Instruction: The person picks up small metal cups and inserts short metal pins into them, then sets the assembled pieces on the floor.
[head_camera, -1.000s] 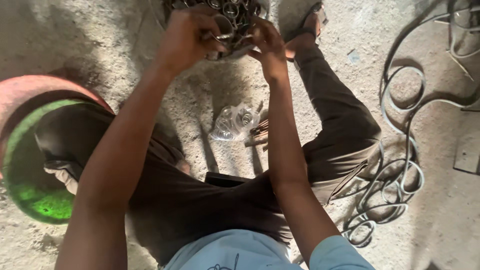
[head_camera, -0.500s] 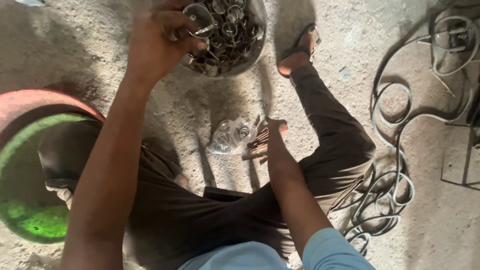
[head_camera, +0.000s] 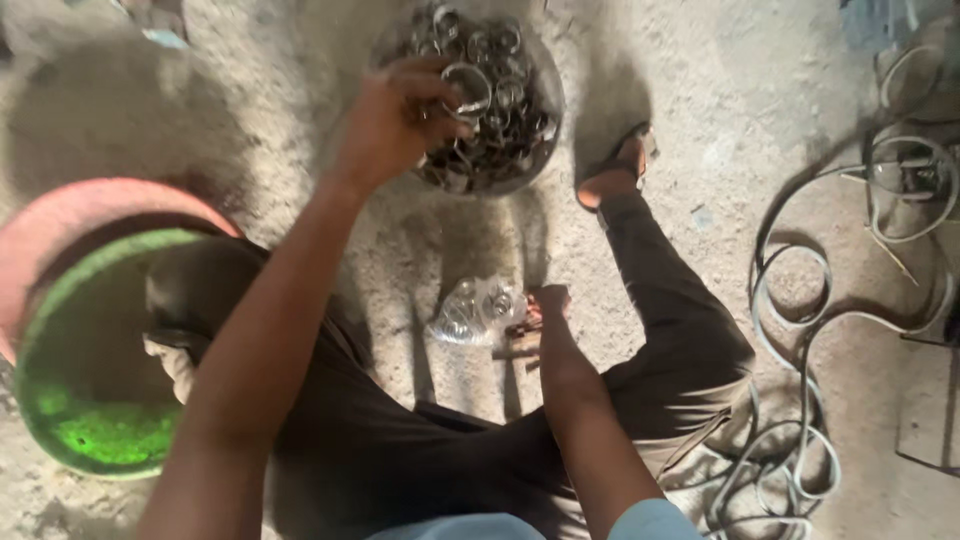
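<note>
From the head camera we look down on a sandy floor, and our left hand (head_camera: 395, 120) reaches far forward over a round basin (head_camera: 545, 95) heaped with shiny metal rings (head_camera: 500, 110). The rings are thin, silvery loops, tangled on top of each other so that they fill the basin to its rim. Our left fingers are curled, with the thumb and forefinger pinched on one ring (head_camera: 470, 85) that sits lifted at the left side of the heap.

Our right hand (head_camera: 548, 305) is down near the ground between our legs, its fingers bent onto some small brownish pieces (head_camera: 518, 340) on the sand; we cannot tell how firmly it has hold of them. Just left of that hand lies a clear plastic bag (head_camera: 475, 310), crumpled and glossy, with a few rings showing through it.

At the left edge stands a green tub (head_camera: 60, 420) set against a reddish one (head_camera: 90, 200). Our sandalled foot (head_camera: 615, 170) rests just right of the basin. On the right, grey cable (head_camera: 800, 330) loops over the floor, well apart from both hands
</note>
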